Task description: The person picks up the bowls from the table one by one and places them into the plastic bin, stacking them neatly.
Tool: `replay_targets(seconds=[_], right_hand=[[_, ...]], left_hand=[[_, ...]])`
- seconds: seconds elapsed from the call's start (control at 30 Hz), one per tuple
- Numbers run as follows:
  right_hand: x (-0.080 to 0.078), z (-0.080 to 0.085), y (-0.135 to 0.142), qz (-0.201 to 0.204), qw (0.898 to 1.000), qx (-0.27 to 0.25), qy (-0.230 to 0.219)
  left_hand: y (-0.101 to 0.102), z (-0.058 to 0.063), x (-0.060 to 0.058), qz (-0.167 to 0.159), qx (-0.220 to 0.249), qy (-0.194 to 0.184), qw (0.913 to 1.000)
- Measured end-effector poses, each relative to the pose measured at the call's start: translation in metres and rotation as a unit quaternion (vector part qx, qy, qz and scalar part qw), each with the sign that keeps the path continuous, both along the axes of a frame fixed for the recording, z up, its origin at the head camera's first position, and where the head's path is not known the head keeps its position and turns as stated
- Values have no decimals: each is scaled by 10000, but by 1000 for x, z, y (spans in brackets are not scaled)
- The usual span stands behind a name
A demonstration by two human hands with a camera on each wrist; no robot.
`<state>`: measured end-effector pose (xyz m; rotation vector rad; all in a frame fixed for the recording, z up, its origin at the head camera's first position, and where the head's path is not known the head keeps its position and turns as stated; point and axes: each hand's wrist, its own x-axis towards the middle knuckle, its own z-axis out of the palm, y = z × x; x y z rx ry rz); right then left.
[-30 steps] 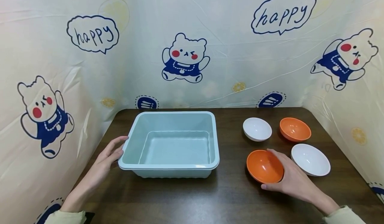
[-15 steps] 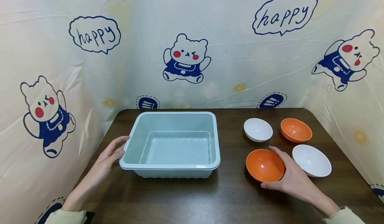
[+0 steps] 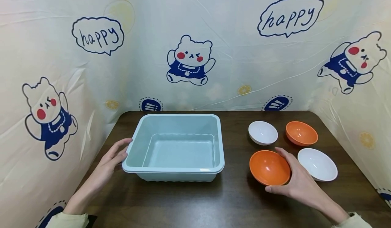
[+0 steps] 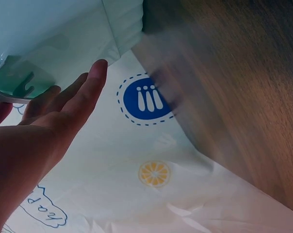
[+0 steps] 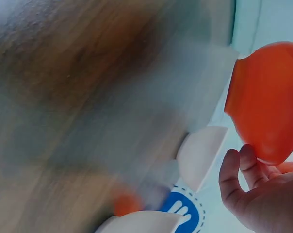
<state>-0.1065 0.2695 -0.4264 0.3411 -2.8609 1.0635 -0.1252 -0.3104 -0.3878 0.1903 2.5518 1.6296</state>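
Observation:
An orange bowl (image 3: pixel 270 168), upright in the head view, is held by my right hand (image 3: pixel 300 180) from its right side, thumb near the front and fingers at the back. In the right wrist view the bowl (image 5: pixel 270 102) shows its foot and outer wall, raised off the table. My left hand (image 3: pixel 110 162) touches the left side of a light blue basin (image 3: pixel 172 169). From the left wrist, this hand's fingers (image 4: pixel 90 87) lie fairly straight along the basin's outer wall; the thumb is mostly cut off.
Behind the held bowl stand a small white bowl (image 3: pixel 263 133) and another orange bowl (image 3: pixel 301 133). A larger white bowl (image 3: pixel 317 164) stands right of my right hand. Everything is on a dark wooden table (image 3: pixel 171 204), with a printed cloth (image 3: pixel 226 51) around it.
My right hand has raised the orange bowl slightly, and it looks a little larger. The left hand stays at the basin. The whole head view has shifted very slightly.

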Motion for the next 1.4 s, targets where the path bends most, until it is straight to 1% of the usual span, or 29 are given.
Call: replay_targets(seconds=[0.27,0.47,0.63,0.87,1.27,1.4], right_hand=[[4,8,-4,46,10000,-44,8],[6,19,-7,44,9999,-95,81],[8,25,-7,32,9998,-129,120],[9,32,-9,95,9995,-231,169],[11,42,-11,80,9994,-331,108],[13,44,-12,85,9993,-323,192]], left_hand=[[-1,-3,2,20,89,4,10000],[-2,0,2,67,66,83,9999],[-2,1,2,59,16,60,10000],[-1,1,2,83,-59,31,9999],[0,0,1,44,9,24,10000],[0,0,1,72,4,-36,10000]])
